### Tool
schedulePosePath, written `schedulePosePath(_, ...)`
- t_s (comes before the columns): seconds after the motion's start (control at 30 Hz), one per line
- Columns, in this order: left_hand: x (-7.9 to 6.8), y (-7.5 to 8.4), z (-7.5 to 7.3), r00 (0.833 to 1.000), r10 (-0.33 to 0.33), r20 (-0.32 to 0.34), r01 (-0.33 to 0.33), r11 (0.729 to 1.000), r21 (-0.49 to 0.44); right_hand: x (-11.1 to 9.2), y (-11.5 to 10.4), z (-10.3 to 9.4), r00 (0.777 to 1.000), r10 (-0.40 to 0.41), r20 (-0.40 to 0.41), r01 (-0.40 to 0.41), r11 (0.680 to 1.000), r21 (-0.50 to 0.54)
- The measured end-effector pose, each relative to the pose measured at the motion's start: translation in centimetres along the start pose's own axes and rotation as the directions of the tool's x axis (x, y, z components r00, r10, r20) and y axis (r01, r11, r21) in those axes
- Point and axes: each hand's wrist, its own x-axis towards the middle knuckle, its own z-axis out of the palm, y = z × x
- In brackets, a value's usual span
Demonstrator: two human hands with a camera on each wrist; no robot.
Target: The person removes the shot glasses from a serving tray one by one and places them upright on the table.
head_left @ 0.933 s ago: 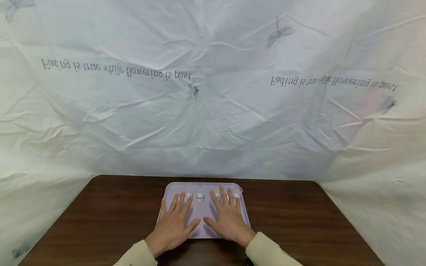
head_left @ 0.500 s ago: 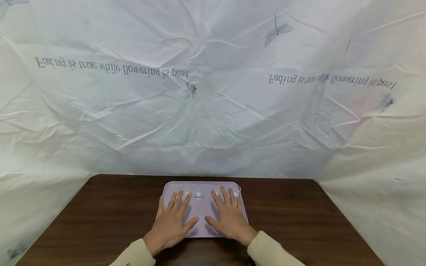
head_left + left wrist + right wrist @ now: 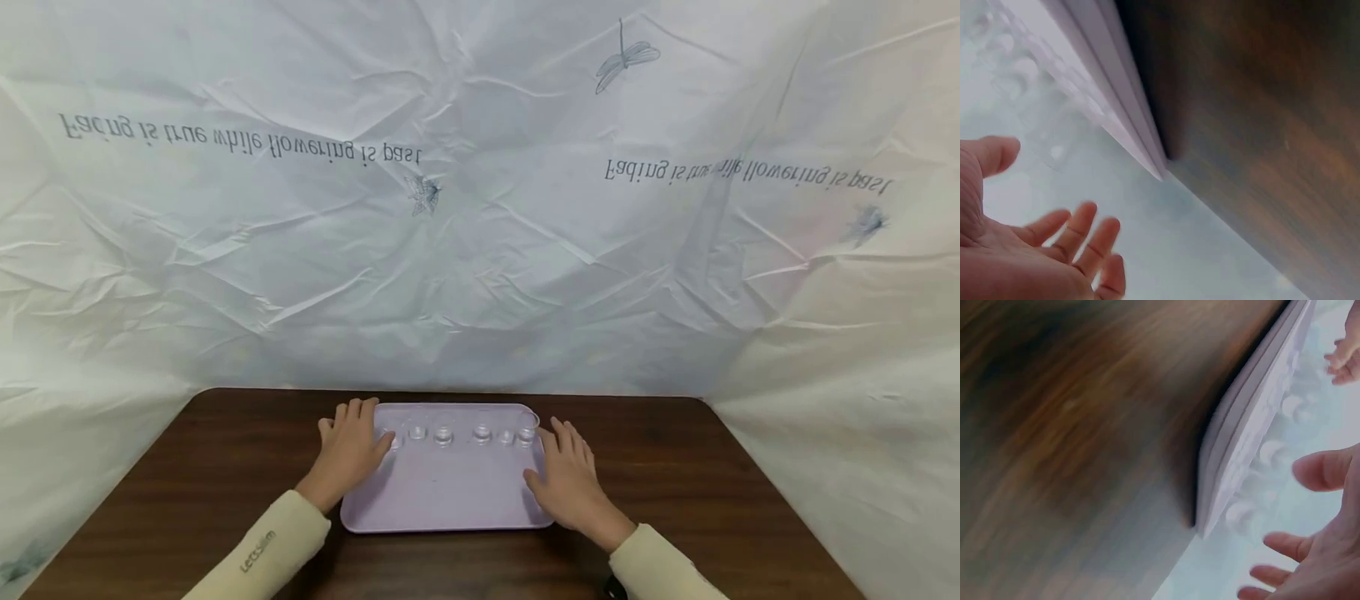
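Note:
On the table, a lilac tray (image 3: 447,500) bears a row of several small clear vessels along its far side; their exact kind is too small to tell. One clear vessel (image 3: 443,435) stands left of the middle, another clear vessel (image 3: 482,433) right of it. My left hand (image 3: 345,457) is at the tray's left edge, fingers loosely bent and thumb apart, holding nothing. At the right edge, my right hand (image 3: 570,479) has its fingers spread and nothing in it. In the wrist views, both the left palm (image 3: 1016,262) and the right palm (image 3: 1325,562) appear apart from the tray.
The dark brown wooden table (image 3: 675,483) extends to both sides of the tray. Behind it hangs a wrinkled pale sheet (image 3: 480,275) with printed words and insects. A clear rounded rim (image 3: 531,414) shows at the tray's far right corner.
Both hands have moved apart from above the middle of the tray, the left to its left edge and the right to its right edge. More of the clear vessels now show.

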Motion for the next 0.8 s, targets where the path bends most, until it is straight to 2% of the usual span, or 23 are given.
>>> schedulePosePath(0.1, 0.7, -0.8, -0.1, 0.999, -0.011, 0.045, 0.012, 1.000, -0.016, -0.3, 0.6, -0.1, 1.000, -0.007, 0.013, 0.007, 1.000, 0.012)
schedulePosePath(0.23, 1.2, -1.0, 0.1, 0.998, 0.013, 0.066, -0.010, 0.999, -0.046, -0.5, 1.3, 0.1, 0.999, -0.010, 0.044, 0.008, 0.999, 0.046)
schedulePosePath(0.57, 1.6, -0.7, 1.1, 0.998, 0.054, 0.045, -0.050, 0.996, -0.070, 0.1, 2.1, 0.4, 0.997, -0.027, 0.073, 0.022, 0.997, 0.068)
schedulePosePath(0.67, 1.8, -0.7, 1.2, 0.997, 0.038, 0.062, -0.033, 0.996, -0.086, 0.2, 2.4, 0.3, 0.995, -0.014, 0.099, 0.005, 0.996, 0.086)
schedulePosePath(0.8, 2.4, -1.3, 0.5, 0.994, -0.020, 0.104, 0.031, 0.994, -0.101, 0.5, 2.8, 0.2, 0.990, -0.016, 0.141, -0.002, 0.993, 0.122)
